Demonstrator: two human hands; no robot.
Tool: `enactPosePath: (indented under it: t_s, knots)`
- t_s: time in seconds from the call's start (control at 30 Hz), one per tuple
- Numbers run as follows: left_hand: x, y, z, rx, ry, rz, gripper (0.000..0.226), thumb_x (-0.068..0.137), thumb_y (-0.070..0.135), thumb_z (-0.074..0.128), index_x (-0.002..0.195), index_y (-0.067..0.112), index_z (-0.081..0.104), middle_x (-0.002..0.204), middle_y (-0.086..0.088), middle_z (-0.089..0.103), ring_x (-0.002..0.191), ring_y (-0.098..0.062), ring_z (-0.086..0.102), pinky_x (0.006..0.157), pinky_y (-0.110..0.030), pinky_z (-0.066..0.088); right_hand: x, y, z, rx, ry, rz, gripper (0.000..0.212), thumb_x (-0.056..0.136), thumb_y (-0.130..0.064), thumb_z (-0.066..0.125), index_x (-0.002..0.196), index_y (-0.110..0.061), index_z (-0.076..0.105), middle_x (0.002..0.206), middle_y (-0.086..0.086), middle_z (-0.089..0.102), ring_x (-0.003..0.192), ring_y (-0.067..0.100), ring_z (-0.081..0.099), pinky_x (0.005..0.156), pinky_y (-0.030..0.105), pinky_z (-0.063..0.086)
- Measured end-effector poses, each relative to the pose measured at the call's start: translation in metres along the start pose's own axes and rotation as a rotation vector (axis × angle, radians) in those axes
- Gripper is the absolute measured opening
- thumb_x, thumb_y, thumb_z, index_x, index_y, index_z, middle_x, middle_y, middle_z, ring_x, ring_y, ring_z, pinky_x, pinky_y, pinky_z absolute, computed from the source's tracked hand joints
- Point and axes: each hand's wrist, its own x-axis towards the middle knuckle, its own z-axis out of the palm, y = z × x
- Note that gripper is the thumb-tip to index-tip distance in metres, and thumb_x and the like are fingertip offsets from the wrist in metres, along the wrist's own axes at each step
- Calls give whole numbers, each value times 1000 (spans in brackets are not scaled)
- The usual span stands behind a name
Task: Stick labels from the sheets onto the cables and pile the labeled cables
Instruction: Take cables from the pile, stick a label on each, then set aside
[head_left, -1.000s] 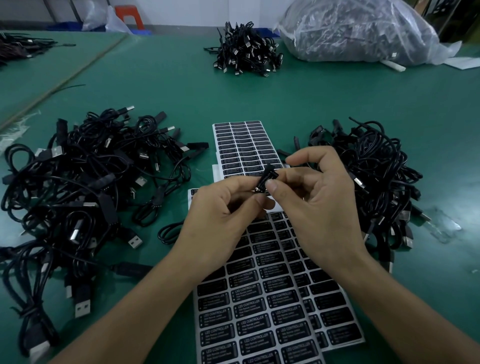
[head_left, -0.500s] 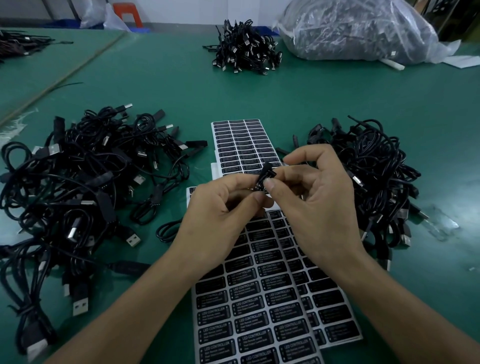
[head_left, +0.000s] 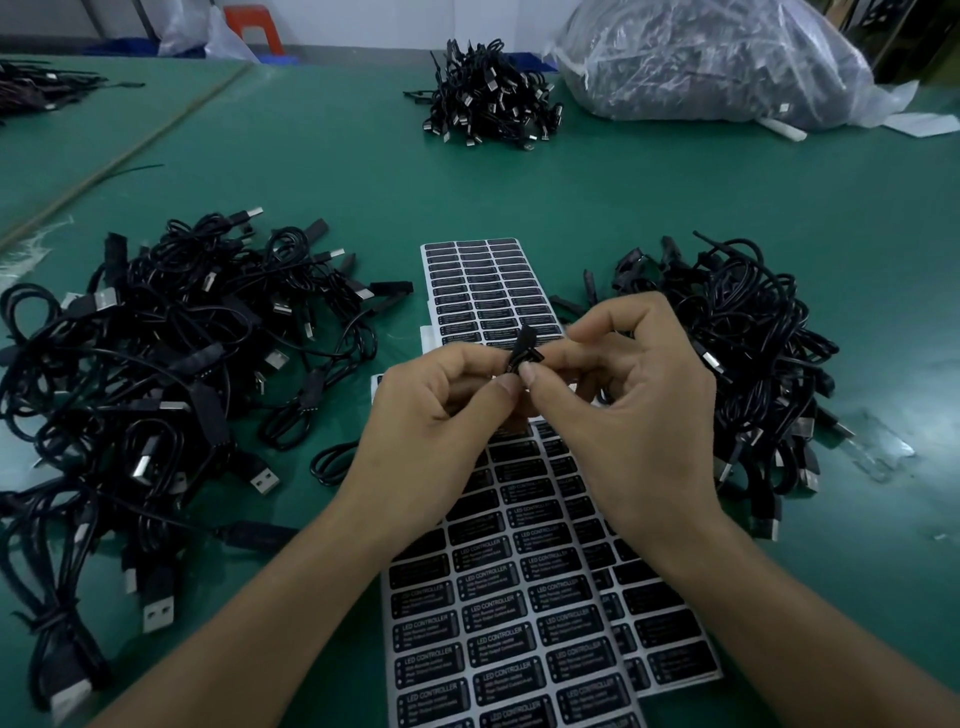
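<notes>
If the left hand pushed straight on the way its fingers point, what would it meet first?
The left hand would likely meet the right hand first, across the black cable part they pinch.

**A small assembly and packing workshop**

We look down on a long worktop covered in green matting (head_left: 675, 208). It carries tangled heaps of black USB cables (head_left: 156, 374), a further pile of black cables (head_left: 488, 98) at the back, a bulging clear plastic sack of cables (head_left: 717, 62) and white sheets of black "LED CONTROLLER" labels (head_left: 498, 623).
</notes>
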Motion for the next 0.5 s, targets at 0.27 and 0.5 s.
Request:
enactPosePath:
  t_s: [0.27,0.5]
  knots:
    - [0,-1,0,30,-3,-7,16,98,3,57,98,13,69,81,6,78,77,-4,73,70,-11,53,-2,-3,1,-62,42,-11,38,78,-13,82,92,-28,50,89,-20,71,76,2,70,60,17,51]
    - [1,-1,0,56,9,-3,17,97,1,58,92,14,68,79,7,77,75,-4,73,69,-12,54,-4,-5,1,-85,41,-28,34,77,-13,83,90,-28,55,78,-16,69,74,-1,65,59,10,45]
